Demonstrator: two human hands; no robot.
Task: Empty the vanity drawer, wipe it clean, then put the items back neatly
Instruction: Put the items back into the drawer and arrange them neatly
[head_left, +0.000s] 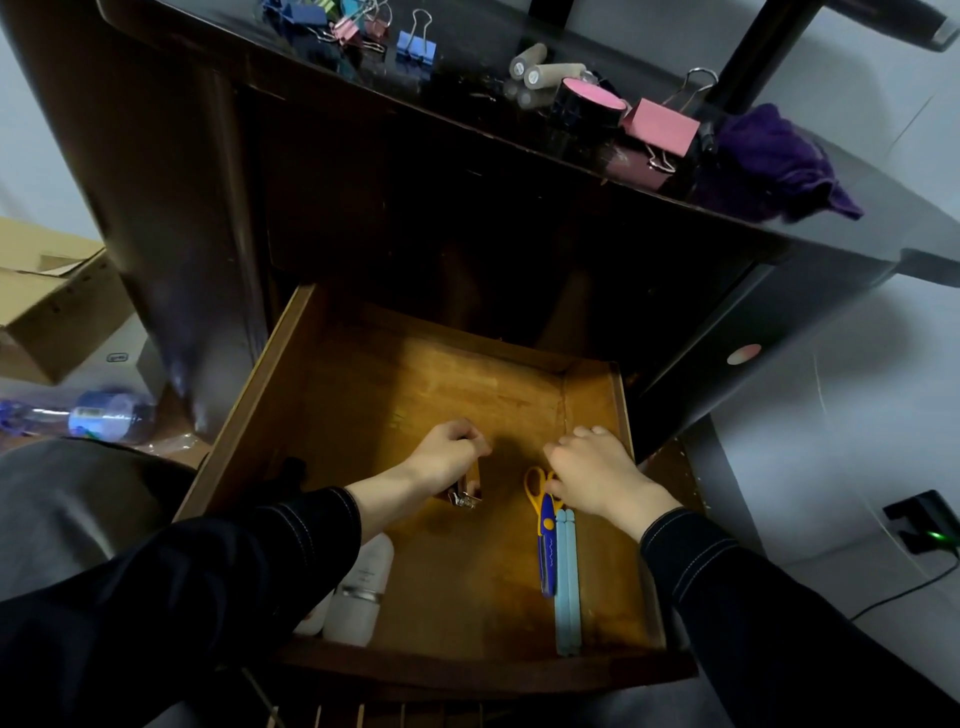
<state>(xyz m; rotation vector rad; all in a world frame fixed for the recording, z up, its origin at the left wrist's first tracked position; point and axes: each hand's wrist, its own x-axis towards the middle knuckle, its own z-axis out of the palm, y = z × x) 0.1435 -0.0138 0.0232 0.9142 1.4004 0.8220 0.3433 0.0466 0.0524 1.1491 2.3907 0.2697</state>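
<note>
Two hands are seen inside the open drawer (283, 400): a small metal item (465, 496) is gripped by the curled left hand (447, 457), and the scissors (545, 525) are pinched at the yellow handle by the right hand (597, 473). Blue sticks (566, 582) are laid touching the scissors. A purple cloth (769, 161) and clips (415, 44) are left on the counter (483, 31).

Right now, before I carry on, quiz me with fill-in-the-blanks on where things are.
1. The left hand grips a small object inside the ____.
2. The right hand holds the scissors by their ____ handles.
3. Two light ____ sticks lie beside the scissors.
4. The ____ cloth lies on the vanity top.
Missing words: drawer; yellow; blue; purple.
</note>
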